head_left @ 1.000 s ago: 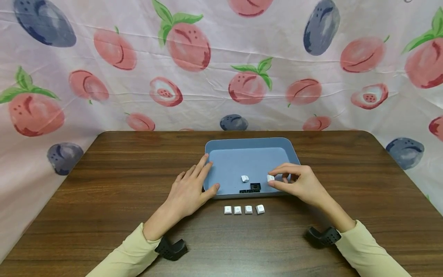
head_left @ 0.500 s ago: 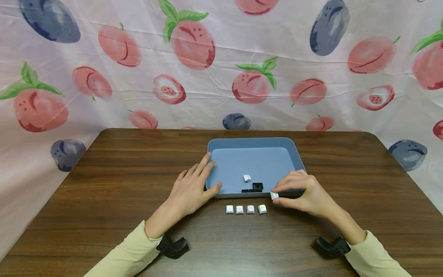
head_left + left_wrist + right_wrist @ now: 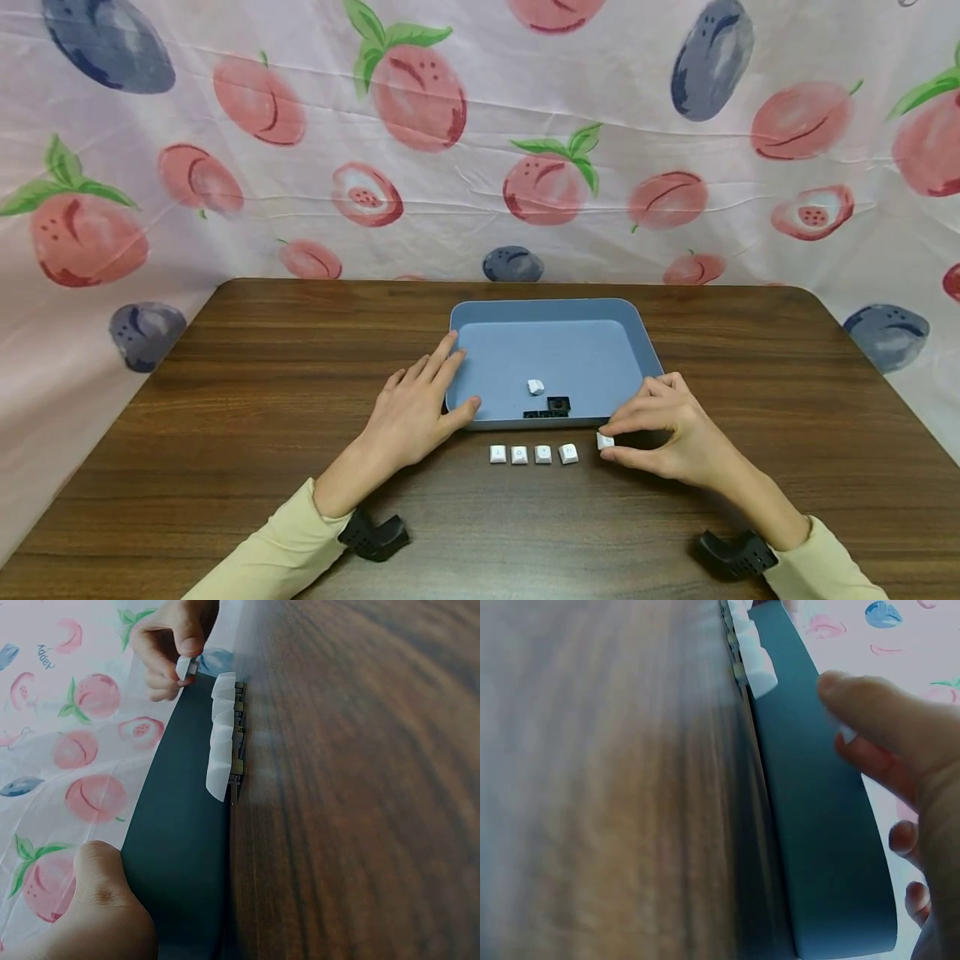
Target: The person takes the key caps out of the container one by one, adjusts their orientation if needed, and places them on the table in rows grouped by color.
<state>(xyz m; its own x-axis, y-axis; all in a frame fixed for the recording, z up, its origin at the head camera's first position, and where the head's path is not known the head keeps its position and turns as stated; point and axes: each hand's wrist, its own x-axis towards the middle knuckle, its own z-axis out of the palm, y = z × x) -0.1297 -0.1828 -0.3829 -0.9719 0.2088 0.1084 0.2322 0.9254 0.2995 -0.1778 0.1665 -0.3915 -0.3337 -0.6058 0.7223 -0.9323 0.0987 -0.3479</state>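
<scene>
Between thumb and index finger, the right hand (image 3: 675,429) pinches a white keycap (image 3: 605,441) just in front of the blue tray's (image 3: 525,424) near edge, right of a row of several white keycaps (image 3: 543,454) on the table. In the left wrist view that pinched keycap (image 3: 182,668) is raised above the level of the row. The left hand (image 3: 408,417) lies with spread fingers on the tray's left rim, its thumb at the near left corner. One white keycap (image 3: 536,387) and black pieces (image 3: 558,404) lie inside the tray.
The brown wooden table (image 3: 315,350) extends around the tray, with a fruit-print cloth (image 3: 450,208) hanging behind it. Each wrist wears a black device, one at the left (image 3: 372,537) and one at the right (image 3: 735,557).
The right hand has carried its keycap from inside the tray, over the near rim, toward the person and slightly right. The left hand keeps its place on the tray.
</scene>
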